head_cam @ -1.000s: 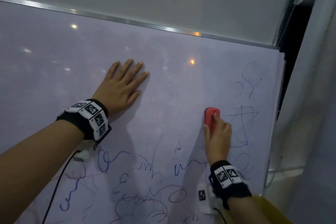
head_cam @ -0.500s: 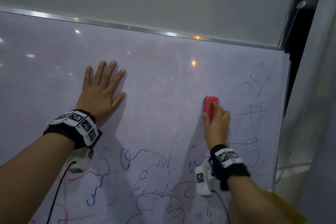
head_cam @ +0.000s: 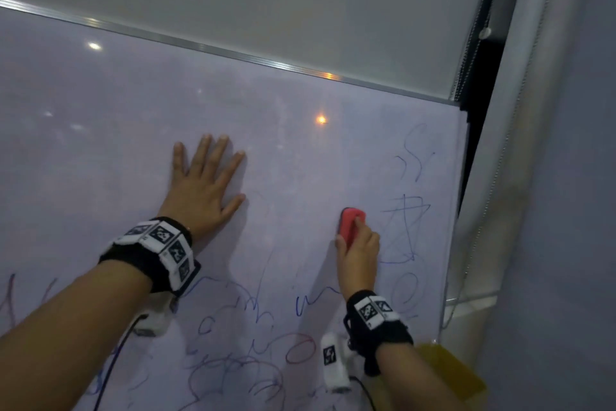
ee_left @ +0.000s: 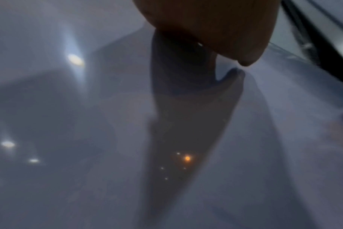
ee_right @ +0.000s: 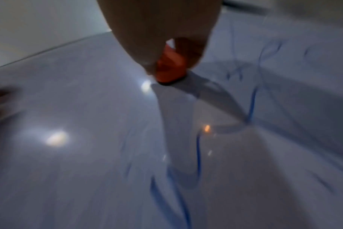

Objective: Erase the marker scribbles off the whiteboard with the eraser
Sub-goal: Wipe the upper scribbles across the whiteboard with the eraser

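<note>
My right hand (head_cam: 358, 250) grips a red eraser (head_cam: 350, 222) and holds it against the whiteboard (head_cam: 100, 130), just left of a blue star-like scribble (head_cam: 405, 230). In the right wrist view the eraser (ee_right: 169, 69) shows between thumb and fingers, its dark felt on the board. My left hand (head_cam: 203, 184) lies flat on the board to the left, fingers straight and spread. Blue and red scribbles (head_cam: 253, 354) cover the board's lower part, and more blue marks (head_cam: 415, 152) sit near the upper right corner. The left wrist view shows only the palm's heel (ee_left: 215, 27) and blurred board.
The board's metal top edge (head_cam: 233, 52) runs diagonally under a pale wall. Its right edge (head_cam: 451, 210) meets a dark gap and a grey curtain (head_cam: 550, 210) with a bead cord. A yellow object (head_cam: 450, 374) sits at the lower right. Cables hang from both wrist cameras.
The left hand has slid to a new spot on the board, still flat. The right hand with the eraser has shifted a little along the star scribble's left side.
</note>
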A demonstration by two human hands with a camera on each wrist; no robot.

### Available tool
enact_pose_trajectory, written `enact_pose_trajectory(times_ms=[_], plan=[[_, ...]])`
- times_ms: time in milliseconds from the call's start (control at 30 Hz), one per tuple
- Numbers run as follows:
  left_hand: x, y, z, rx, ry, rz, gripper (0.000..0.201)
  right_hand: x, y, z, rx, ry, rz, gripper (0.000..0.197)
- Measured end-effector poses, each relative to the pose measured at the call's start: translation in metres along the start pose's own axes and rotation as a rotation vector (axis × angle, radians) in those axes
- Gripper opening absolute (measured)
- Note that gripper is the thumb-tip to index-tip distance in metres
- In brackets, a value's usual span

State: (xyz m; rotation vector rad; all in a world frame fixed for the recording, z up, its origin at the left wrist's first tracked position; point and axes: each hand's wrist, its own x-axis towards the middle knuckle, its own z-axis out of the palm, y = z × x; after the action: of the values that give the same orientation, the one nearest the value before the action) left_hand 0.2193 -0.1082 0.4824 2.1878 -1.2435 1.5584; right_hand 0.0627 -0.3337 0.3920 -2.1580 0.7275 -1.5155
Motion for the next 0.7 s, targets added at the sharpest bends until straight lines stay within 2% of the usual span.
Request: enact_pose_trajectory(times_ms=[67,100,167,233,333,400,467,567,600,633,700], plan=[[0.008,0.036,0.020,-0.005,-0.012,0.083,0.066,-0.019,0.000,0.003,-0.045,-0.122,-0.292,0.059],[0.010,0.053,0.028,-0.008,-0.019,0.109,0.066,-0.018,0.012,0.002,-0.077,-0.158,-0.386,0.064],[0.012,0.079,0.043,-0.005,-0.046,0.102,0.069,0.004,0.036,-0.007,-0.106,-0.147,-0.428,0.066],[0.012,0.092,0.051,-0.005,-0.050,0.042,0.074,0.032,0.060,-0.022,-0.089,-0.057,-0.235,0.056],[0.012,0.094,0.055,-0.022,-0.032,0.014,0.075,0.079,0.093,-0.041,0.016,0.038,0.206,0.050],[0.012,0.094,0.057,-0.037,-0.039,0.013,0.075,0.095,0.092,-0.047,0.051,0.079,0.305,0.049],[0.013,0.096,0.057,-0.045,-0.055,0.010,0.075,0.092,0.068,-0.042,0.026,0.037,0.140,0.050],[0.012,0.099,0.054,-0.039,-0.086,0.000,0.075,0.070,0.025,-0.027,-0.075,-0.112,-0.419,0.045],[0.012,0.099,0.054,-0.038,-0.092,0.001,0.075,0.071,0.020,-0.026,-0.116,-0.121,-0.550,0.043],[0.012,0.100,0.053,-0.039,-0.099,0.005,0.075,0.079,0.020,-0.028,-0.137,-0.099,-0.593,0.041],[0.012,0.099,0.052,-0.044,-0.114,0.009,0.076,0.104,0.035,-0.039,-0.116,-0.058,-0.418,0.041]])
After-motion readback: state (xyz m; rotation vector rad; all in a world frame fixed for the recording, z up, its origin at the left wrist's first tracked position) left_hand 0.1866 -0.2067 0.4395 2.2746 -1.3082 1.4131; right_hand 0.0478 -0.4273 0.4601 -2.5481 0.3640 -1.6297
